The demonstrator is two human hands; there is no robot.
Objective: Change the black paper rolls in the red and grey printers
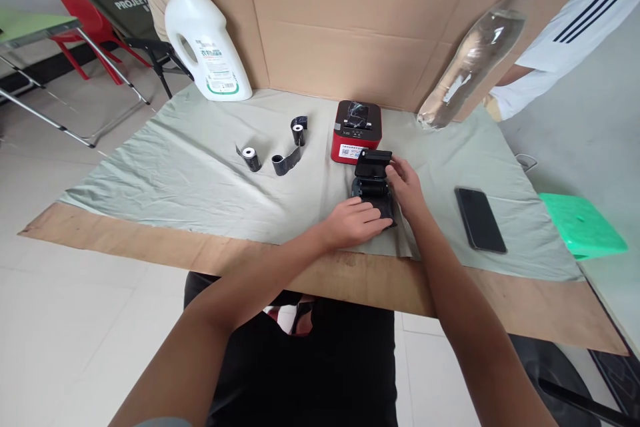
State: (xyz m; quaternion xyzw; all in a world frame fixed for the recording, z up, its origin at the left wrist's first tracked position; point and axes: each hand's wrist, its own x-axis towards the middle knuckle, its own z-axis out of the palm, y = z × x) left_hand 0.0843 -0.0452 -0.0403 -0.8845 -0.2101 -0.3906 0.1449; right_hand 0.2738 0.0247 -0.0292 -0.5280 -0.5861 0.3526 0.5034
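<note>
Across the broadest thing, the cloth-covered surface [200,197], the red-and-black box [350,145] stood just beyond the black device [373,188], at twelve o'clock from it. The device lay near the front edge, its long axis running roughly twelve to six, raised lid toward twelve. The left hand [351,222] curled over its six-o'clock end, grip impossible to tell; the right hand [406,188] held its two-o'clock side narrowly. Smallest, black rolls [254,163] sat toward ten.

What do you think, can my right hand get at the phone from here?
Probably yes: the phone lies to its right and nothing seems to stand between them, though your right hand is touching the black device.
</note>
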